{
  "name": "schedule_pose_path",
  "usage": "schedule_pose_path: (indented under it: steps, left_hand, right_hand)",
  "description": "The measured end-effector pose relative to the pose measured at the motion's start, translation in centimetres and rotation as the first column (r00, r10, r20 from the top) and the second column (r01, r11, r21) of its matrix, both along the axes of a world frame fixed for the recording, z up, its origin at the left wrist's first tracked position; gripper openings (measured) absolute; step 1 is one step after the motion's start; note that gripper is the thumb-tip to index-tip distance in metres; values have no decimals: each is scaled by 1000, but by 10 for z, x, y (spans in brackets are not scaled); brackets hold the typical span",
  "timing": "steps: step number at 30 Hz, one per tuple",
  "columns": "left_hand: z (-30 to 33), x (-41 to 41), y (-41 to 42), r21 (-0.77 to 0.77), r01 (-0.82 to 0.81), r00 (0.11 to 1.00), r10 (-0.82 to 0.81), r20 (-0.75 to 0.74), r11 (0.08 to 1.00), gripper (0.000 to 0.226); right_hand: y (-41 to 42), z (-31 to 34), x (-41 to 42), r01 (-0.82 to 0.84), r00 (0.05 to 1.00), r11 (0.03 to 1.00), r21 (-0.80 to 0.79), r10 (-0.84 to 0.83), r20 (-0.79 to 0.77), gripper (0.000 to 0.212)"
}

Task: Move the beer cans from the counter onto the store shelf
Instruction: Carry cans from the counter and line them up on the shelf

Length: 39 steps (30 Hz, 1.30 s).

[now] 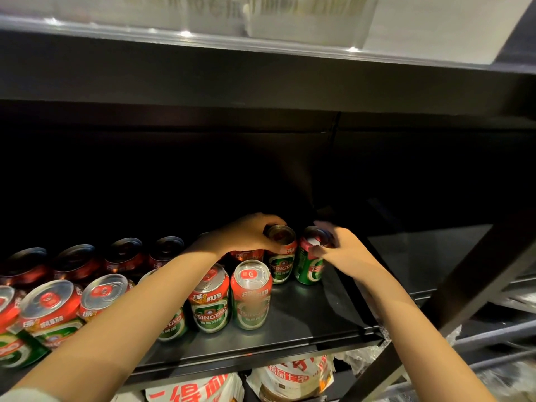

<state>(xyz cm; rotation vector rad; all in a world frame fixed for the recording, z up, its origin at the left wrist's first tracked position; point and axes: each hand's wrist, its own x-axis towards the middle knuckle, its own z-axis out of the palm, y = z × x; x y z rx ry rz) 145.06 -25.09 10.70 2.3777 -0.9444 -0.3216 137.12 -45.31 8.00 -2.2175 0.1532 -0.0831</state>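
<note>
Two beer cans are being set at the right end of the back row on the dark store shelf (333, 320). The left can (280, 258) is gripped by the left hand (249, 235), whose fingers are curled over its rim from above; the right can (310, 261) is held at its top by the right hand (345, 250), fingers wrapped round the rim. Both cans stand upright on the shelf, just beside each other and directly behind the front row of cans (232, 297).

A knock-on fall is judged the main risk: the cans are packed close, and the left forearm passes low over the front row, so a can there could be tipped or pushed off the front edge as the arm is withdrawn. The right can stands near the bare right part of the shelf, where nothing braces it, and could be toppled if it is let go while leaning.

On the green bodies "TSINGTAO" is read in white on a red band, with Chinese characters beneath and on the red collars. On the packages (293, 375) under the shelf, red Chinese characters are seen but are only partly legible.
</note>
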Motion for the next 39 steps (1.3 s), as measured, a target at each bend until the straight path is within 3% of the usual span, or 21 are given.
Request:
schedule_pose_path:
  steps: [4, 8, 11, 15, 28, 33, 37, 39]
  left_hand:
    - [0, 0, 0, -4, 3, 1000, -3, 6, 1000, 57]
    - [0, -1, 0, 11, 13, 1000, -13, 15, 1000, 58]
    - [-2, 0, 1, 6, 8, 1000, -8, 7, 1000, 59]
    - [-2, 1, 0, 3, -1, 1000, 1, 11, 1000, 60]
    - [-4, 4, 2, -1, 21, 998, -21, 51, 1000, 59]
    - [-6, 11, 3, 5, 17, 1000, -17, -17, 1000, 60]
    - [2, 10, 1, 94, 32, 997, -24, -75, 995, 73]
    - [14, 2, 0, 148, 30, 1000, -30, 3, 989, 76]
  right_hand:
    - [-2, -4, 1, 83, 993, 997, -4, -82, 84, 54]
    - [2, -11, 3, 178, 981, 984, -30, -174, 89, 65]
    - [3, -13, 0, 158, 985, 987, 15, -159, 65, 74]
    - [4, -12, -7, 126, 988, 990, 66, -131, 87, 59]
    - [11, -11, -11, 171, 978, 983, 61, -177, 107, 65]
    - [15, -11, -15, 182, 980, 979, 90, -188, 60, 70]
    - [23, -8, -29, 202, 978, 974, 100, -206, 31, 88]
    - [27, -4, -46, 264, 962, 965, 7, -263, 69, 82]
